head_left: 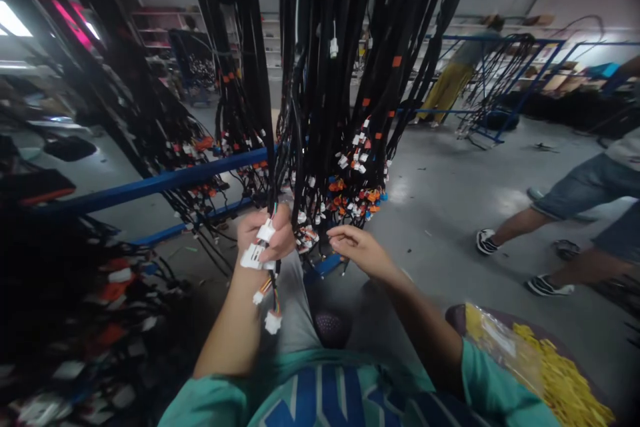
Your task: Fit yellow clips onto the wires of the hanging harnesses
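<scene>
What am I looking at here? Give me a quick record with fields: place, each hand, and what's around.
place: workshop floor with hanging black cable bundles on a blue rack
left hand: closed around white connectors on a cable end
right hand: fingers loosely curled, reaching toward the orange connectors, holding nothing visible
lower right: bag of yellow parts
others: a person's legs at right; another person standing far back
</scene>
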Demonstrator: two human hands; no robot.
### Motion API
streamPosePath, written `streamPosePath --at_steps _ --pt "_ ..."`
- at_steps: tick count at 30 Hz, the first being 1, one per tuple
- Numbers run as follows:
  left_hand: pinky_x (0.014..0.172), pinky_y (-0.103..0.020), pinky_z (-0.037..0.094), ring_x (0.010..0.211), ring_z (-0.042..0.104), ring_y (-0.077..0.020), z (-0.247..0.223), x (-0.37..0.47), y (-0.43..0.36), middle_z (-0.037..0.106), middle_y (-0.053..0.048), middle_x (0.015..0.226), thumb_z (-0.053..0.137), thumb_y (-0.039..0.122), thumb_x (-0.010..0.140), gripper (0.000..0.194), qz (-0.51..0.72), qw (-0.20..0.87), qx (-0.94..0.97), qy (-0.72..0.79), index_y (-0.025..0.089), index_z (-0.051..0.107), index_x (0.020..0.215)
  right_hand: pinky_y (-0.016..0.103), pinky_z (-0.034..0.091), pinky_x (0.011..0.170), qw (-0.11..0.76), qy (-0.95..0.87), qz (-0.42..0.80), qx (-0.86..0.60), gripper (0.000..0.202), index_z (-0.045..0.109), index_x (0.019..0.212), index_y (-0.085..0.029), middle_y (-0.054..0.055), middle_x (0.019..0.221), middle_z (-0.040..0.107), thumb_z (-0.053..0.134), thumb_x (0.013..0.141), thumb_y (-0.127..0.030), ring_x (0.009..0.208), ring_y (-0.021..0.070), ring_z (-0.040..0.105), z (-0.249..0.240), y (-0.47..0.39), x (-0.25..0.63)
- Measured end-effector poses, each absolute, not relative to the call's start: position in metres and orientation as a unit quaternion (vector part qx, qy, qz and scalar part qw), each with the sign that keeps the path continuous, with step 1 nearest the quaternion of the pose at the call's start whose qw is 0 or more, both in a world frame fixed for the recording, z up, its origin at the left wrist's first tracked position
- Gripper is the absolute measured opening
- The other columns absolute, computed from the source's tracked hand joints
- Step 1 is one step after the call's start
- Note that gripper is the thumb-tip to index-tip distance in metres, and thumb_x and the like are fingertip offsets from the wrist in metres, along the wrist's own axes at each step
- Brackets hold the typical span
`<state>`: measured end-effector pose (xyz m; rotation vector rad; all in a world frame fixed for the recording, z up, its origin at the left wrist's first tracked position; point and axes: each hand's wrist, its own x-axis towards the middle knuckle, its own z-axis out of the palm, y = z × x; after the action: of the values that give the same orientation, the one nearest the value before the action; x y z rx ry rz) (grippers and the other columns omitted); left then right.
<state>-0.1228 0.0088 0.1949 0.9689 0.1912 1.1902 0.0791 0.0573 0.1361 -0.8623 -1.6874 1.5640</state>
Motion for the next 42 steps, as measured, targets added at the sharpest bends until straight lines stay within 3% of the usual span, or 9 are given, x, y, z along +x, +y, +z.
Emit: streamPosePath --at_steps 7,10,13,18,23,28,31,35,42 --pt "0.028 -0.017 0.027 0.026 0.042 -0.0083 0.195 -0.098 0.003 0.059 -0.001 0.051 0.064 0.033 0.067 0.022 0.551 0.681 0.423 0.233 0.014 0.055 0.072 0.038 0.040 0.100 0.395 -0.648 0.616 -0.211 0.070 0.056 0.118 -0.023 0.009 0.128 0.055 0.058 0.067 -0.071 0.117 0.0238 0.050 0.156 0.057 0.053" --pt "0.039 -0.019 0.038 0.040 0.052 -0.0107 0.193 -0.073 0.004 0.061 -0.001 0.055 0.064 0.038 0.072 0.029 0.568 0.605 0.444 0.337 0.013 0.059 0.086 0.037 0.049 0.088 0.404 -0.599 0.667 -0.181 0.082 0.055 0.120 -0.022 0.011 0.128 0.055 0.045 0.066 -0.082 0.110 0.0255 0.055 0.163 0.052 0.044" --pt "0.073 -0.027 0.050 0.080 0.064 -0.0172 0.190 -0.052 0.006 0.068 -0.006 0.091 0.061 0.034 0.077 0.030 0.590 0.487 0.496 0.410 0.014 0.059 0.100 0.032 0.053 0.067 0.439 -0.548 0.689 -0.180 0.085 0.054 0.117 -0.022 0.011 0.116 0.060 0.050 0.059 -0.084 0.093 0.0234 0.061 0.172 0.054 0.048" --pt "0.108 -0.039 0.031 0.128 0.042 -0.0261 0.188 -0.029 0.001 0.048 -0.014 0.136 0.046 0.035 0.086 0.046 0.540 0.361 0.621 0.439 0.015 0.045 0.128 0.026 0.048 0.061 0.438 -0.576 0.663 -0.194 0.074 0.056 0.110 -0.023 0.006 0.096 0.065 0.073 0.052 -0.066 0.081 0.0184 0.061 0.195 0.065 0.071" --pt "0.088 -0.040 0.045 0.100 0.061 -0.0304 0.178 -0.034 -0.008 0.067 -0.014 0.099 0.048 0.046 0.082 0.045 0.417 0.378 0.681 0.469 0.014 0.059 0.111 0.026 0.046 0.065 0.474 -0.613 0.570 -0.272 0.035 0.059 0.081 -0.019 -0.001 0.077 0.062 0.078 0.056 -0.034 0.074 0.0146 0.059 0.206 0.072 0.085" --pt "0.058 -0.027 0.045 0.059 0.059 -0.0165 0.170 -0.069 0.027 0.064 -0.004 0.069 0.054 0.041 0.078 0.028 0.495 0.411 0.571 0.509 0.014 0.064 0.078 0.023 0.039 0.048 0.468 -0.571 0.623 -0.259 0.025 0.054 0.080 -0.020 -0.004 0.064 0.056 0.070 0.062 -0.025 0.048 0.0079 0.049 0.208 0.064 0.100" --pt "0.070 -0.027 0.046 0.074 0.061 -0.0165 0.164 -0.092 0.078 0.066 -0.007 0.083 0.057 0.026 0.075 0.022 0.576 0.309 0.522 0.548 0.012 0.062 0.091 0.022 0.036 0.038 0.411 -0.555 0.698 -0.190 0.031 0.052 0.084 -0.021 -0.007 0.058 0.052 0.070 0.062 -0.034 0.033 0.0037 0.037 0.213 0.056 0.113" --pt "0.092 -0.032 0.041 0.110 0.054 -0.0235 0.151 -0.104 0.138 0.055 -0.015 0.125 0.068 0.020 0.066 0.056 0.539 0.230 0.542 0.603 0.012 0.050 0.118 0.017 0.020 0.027 0.340 -0.558 0.744 -0.137 0.039 0.048 0.084 -0.023 -0.012 0.048 0.045 0.065 0.064 -0.052 0.022 0.0003 0.021 0.214 0.051 0.124" --pt "0.078 -0.032 0.042 0.085 0.058 -0.0232 0.143 -0.096 0.146 0.063 -0.009 0.090 0.068 0.031 0.067 0.040 0.438 0.208 0.609 0.628 0.011 0.058 0.100 0.016 0.017 0.024 0.352 -0.529 0.762 -0.122 0.039 0.050 0.086 -0.023 -0.010 0.051 0.045 0.066 0.063 -0.051 0.023 0.0010 0.021 0.205 0.050 0.126"
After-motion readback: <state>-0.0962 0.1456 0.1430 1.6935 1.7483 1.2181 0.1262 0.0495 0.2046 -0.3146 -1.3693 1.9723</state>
